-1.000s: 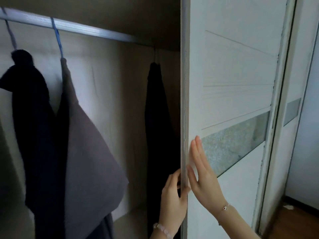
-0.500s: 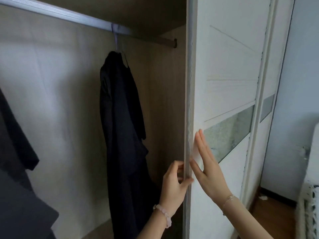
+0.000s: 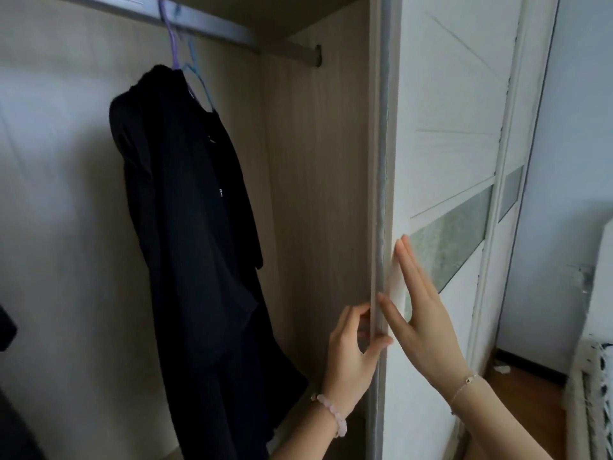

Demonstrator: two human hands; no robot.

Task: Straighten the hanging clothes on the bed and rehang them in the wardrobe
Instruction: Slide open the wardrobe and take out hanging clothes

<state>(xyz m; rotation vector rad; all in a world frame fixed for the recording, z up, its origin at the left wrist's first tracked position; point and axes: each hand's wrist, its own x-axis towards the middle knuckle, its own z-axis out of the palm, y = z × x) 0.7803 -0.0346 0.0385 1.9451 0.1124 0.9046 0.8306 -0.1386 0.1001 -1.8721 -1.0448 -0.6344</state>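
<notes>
The white sliding wardrobe door [image 3: 447, 111] stands at the right of the open wardrobe. My left hand [image 3: 353, 353] pinches the door's grey front edge between thumb and fingers. My right hand [image 3: 421, 313] lies flat on the door's face with straight fingers, just right of that edge. Inside, a black garment [image 3: 199, 244] hangs from purple and blue hangers [image 3: 180, 51] on the metal rail [image 3: 232, 31]. Another dark garment [image 3: 10, 393] shows only at the far left edge.
A second white door panel [image 3: 510, 194] sits behind the first one. The wardrobe's wooden side wall [image 3: 318, 177] is just right of the black garment. A pale wall and wooden floor [image 3: 527, 386] lie at the right, with a white patterned object [image 3: 593, 376] at the frame edge.
The door has slid to the right under both hands, uncovering more of the wardrobe and the rail's end. The view has turned right, so the grey and dark garments have left the frame.
</notes>
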